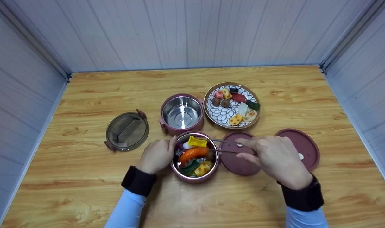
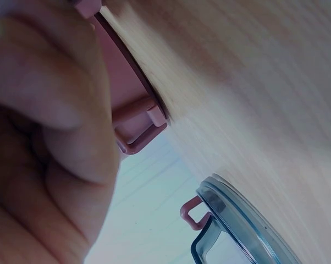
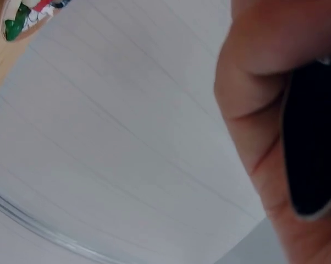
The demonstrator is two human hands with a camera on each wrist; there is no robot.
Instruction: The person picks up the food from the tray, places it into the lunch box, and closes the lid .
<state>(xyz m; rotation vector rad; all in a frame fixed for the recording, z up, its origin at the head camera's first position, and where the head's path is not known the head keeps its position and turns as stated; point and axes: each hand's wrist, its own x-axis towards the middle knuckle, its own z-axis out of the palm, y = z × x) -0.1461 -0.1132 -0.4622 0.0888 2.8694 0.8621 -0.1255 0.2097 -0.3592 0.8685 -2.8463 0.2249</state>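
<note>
A pink, steel-lined lunch box container [image 1: 195, 180] stands near the middle of the table, filled with play food. My left hand [image 1: 157, 155] grips its left side, the thumb over the rim; in the left wrist view the curled fingers fill the left part. Metal tongs [image 1: 227, 152] are held in my right hand [image 1: 279, 156], their two arms reaching leftward over the container's right rim. Their tips are at the food, by an orange sausage [image 1: 193, 154] and a yellow piece [image 1: 197, 142]. Green and spotted yellow pieces lie lower in the container.
Behind stands a second steel-lined container [image 1: 183, 115] with nothing in it. A patterned plate [image 1: 217, 112] at its right bears several play foods. A grey transparent lid [image 1: 127, 131] lies at left. Two dark pink round lids [image 1: 240, 166] lie at right, partly beneath my right hand. Walls enclose the table [image 1: 85, 190].
</note>
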